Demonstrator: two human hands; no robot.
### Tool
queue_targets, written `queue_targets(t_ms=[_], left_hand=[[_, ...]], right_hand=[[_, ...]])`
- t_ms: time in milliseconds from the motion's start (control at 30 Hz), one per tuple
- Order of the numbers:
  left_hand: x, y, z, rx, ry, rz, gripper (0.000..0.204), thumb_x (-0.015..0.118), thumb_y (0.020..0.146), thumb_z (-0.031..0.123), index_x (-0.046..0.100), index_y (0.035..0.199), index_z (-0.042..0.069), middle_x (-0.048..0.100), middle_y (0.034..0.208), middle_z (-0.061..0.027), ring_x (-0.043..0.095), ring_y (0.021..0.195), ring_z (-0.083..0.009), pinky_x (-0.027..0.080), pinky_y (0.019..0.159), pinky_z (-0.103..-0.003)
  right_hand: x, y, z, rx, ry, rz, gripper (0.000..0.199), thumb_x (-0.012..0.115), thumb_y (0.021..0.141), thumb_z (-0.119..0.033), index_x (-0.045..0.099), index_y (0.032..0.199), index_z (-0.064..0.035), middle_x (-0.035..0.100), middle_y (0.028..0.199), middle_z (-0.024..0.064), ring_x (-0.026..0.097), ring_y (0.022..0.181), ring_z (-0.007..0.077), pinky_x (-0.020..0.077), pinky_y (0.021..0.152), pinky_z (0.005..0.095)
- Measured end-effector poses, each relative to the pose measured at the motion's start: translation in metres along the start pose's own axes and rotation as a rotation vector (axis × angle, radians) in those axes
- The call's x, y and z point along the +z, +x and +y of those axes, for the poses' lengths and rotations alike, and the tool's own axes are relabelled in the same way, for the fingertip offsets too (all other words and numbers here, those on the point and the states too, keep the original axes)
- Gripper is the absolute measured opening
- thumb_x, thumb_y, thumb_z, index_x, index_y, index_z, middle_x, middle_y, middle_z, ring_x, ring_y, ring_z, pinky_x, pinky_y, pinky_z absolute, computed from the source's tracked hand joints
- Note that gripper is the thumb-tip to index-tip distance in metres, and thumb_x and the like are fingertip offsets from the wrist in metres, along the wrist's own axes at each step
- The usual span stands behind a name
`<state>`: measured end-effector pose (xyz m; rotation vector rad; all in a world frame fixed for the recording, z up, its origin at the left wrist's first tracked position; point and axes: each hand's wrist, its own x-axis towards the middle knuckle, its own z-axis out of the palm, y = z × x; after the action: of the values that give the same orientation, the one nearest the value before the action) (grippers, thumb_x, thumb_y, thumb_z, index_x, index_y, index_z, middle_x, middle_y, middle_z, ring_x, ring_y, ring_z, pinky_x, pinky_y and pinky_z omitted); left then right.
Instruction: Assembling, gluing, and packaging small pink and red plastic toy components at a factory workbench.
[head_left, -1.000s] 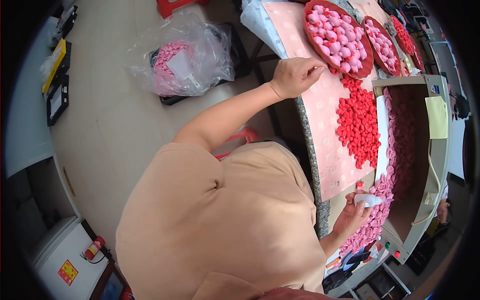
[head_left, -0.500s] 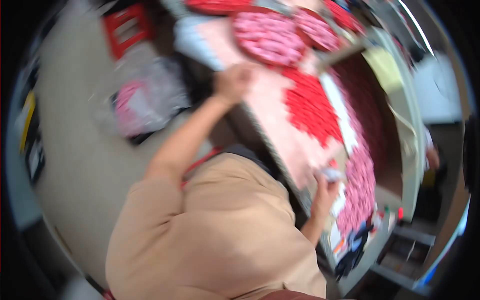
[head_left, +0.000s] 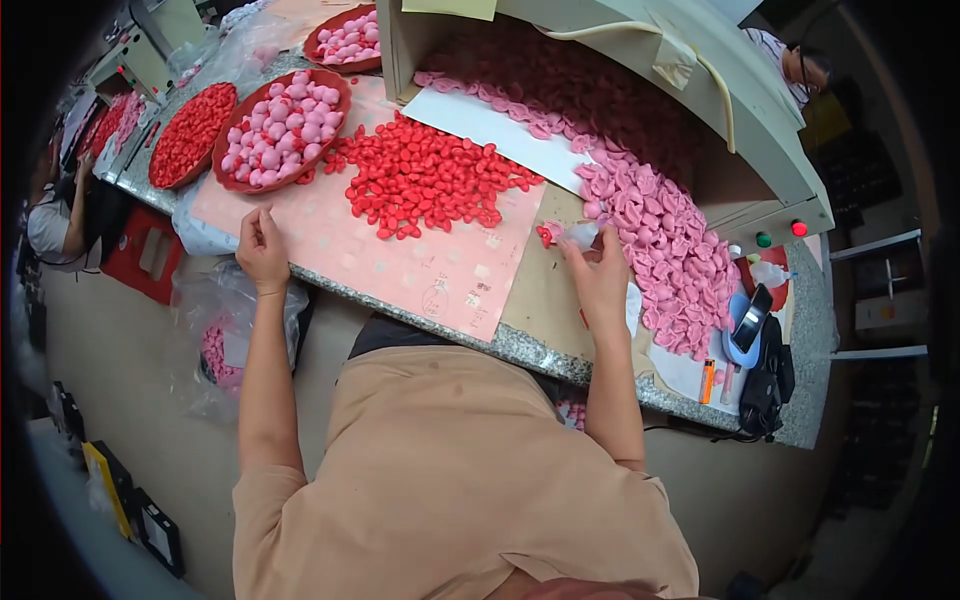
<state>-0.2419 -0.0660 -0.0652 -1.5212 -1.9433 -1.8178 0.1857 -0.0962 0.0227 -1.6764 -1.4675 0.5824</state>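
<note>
Within the right hand [head_left: 602, 285], a white bottle [head_left: 580, 235] slants, tip indistinct.

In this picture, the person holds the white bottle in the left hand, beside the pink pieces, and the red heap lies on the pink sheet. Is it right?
Not quite: the head view shows the white bottle in the right hand, beside the pink pieces. The red heap does lie on the pink sheet.

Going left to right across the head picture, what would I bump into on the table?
Round red tray of little red pieces, scalloped red tray of pink balls, loose heap of bright-red pieces, right hand holding a translucent bottle, slim orange stick, black rectangular phone.
</note>
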Motion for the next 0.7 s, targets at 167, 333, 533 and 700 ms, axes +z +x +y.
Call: queue_targets(t_ms=[167,333,533,700], left_hand=[[-0.003,0.0,-0.002,-0.03,0.047,-0.028,0.017,0.053,0.092,0.017,0.064,0.096,0.004,0.049,0.064,0.0054,0.04,0.054,-0.002,0.033,0.049,-0.019],[0.001,0.003,0.002,-0.049,0.086,-0.06,0.02,0.052,0.093,0.02,0.064,0.097,0.004,0.051,0.068,0.0049,0.041,0.057,-0.0019,0.034,0.051,-0.019],[-0.007,0.007,0.009,0.006,0.176,-0.062,0.02,0.052,0.092,0.019,0.064,0.094,0.003,0.049,0.063,0.0061,0.041,0.054,-0.0023,0.034,0.048,-0.02],[-0.041,0.039,0.009,-0.27,-0.178,-0.051,0.029,0.045,0.097,0.026,0.064,0.094,0.005,0.047,0.058,0.0025,0.038,0.049,-0.0032,0.031,0.045,-0.02]], right_hand=[[0.005,-0.005,0.027,-0.121,-0.016,-0.179,0.034,0.07,0.076,-0.012,0.053,0.103,0.0,0.061,0.088,0.011,0.059,0.076,0.0183,0.0467,0.071,0.0292],[0.013,0.0,0.032,-0.106,-0.011,-0.138,0.041,0.073,0.074,-0.013,0.053,0.107,-0.0002,0.06,0.097,0.0124,0.058,0.084,0.0196,0.0461,0.075,0.03],[-0.01,-0.008,0.01,-0.253,0.055,0.028,0.043,0.071,0.075,-0.01,0.054,0.114,-0.0016,0.057,0.097,0.01,0.056,0.086,0.0177,0.045,0.079,0.0296],[-0.044,-0.035,0.022,-0.172,0.171,0.047,0.006,0.061,0.084,-0.004,0.057,0.085,0.0003,0.057,0.081,0.006,0.054,0.075,0.0126,0.0441,0.07,0.0244]])
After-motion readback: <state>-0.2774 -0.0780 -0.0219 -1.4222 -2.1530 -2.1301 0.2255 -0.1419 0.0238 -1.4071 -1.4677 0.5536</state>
